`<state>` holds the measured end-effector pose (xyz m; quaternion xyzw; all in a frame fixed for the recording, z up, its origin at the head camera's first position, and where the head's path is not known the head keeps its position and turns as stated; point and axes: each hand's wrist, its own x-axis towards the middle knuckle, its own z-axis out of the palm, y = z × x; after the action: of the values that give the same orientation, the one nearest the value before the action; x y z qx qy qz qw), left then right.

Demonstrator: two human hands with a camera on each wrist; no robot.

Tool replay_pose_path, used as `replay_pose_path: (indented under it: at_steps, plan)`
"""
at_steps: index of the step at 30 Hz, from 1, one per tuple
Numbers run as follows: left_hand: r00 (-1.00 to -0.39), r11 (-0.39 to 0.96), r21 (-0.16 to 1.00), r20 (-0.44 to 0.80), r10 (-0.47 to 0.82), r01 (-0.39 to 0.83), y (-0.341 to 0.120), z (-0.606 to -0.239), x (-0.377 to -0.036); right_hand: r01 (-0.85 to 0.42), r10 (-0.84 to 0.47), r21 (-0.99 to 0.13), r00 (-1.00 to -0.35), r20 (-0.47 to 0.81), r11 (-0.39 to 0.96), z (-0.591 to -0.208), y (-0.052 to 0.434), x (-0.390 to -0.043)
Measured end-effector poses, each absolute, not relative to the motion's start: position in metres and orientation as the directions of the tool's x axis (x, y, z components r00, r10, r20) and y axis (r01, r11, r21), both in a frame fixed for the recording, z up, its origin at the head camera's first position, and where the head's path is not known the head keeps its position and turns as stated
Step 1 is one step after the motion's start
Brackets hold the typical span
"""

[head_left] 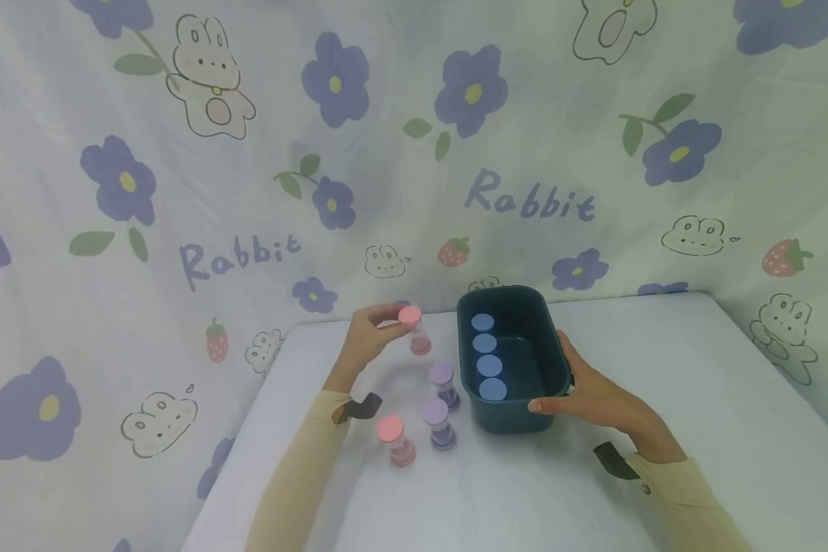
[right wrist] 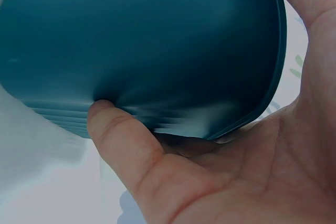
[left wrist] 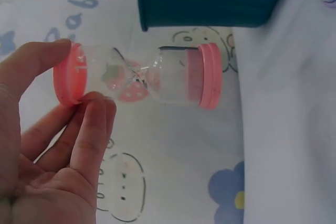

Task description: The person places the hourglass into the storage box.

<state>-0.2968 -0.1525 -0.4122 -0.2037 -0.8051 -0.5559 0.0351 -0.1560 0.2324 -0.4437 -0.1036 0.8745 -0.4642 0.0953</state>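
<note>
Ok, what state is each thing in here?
Held pink sand timer: lifted, pinched by left hand.
Dark teal bin: upright, right hand against its side.
Four blue-capped timers: standing in bin.
Two purple timers: upright on table.
Other pink timer: upright on table.

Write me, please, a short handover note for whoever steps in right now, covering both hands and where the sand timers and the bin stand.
Left hand: pinches the cap of a pink-capped clear plastic sand timer, lifted above the table beside the bin.
Right hand: its grip steadies the near right corner of the dark teal plastic bin, thumb pressed on its outer wall.
Done: four blue-capped sand timers stand in a row along the bin's left wall.
Left: the held pink one, plus two purple-capped sand timers and a second pink-capped sand timer standing on the white table, left of the bin.
</note>
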Motion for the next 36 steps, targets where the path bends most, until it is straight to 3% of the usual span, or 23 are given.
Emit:
replay_pose_path:
  at_steps: [9,36]
  plan:
    - [-0.897,0.33,0.852,0.305,0.32,0.407,-0.146,-0.395,-0.297,-0.09,-0.267,-0.831,-0.961,-0.071,0.548,-0.443,0.232,-0.156]
    - [-0.832,0.251,0.834,0.364,0.418,0.491,-0.092,-0.344,-0.305,-0.079,-0.262,-0.824,-0.961,-0.086,0.561,-0.442,0.23,-0.156]
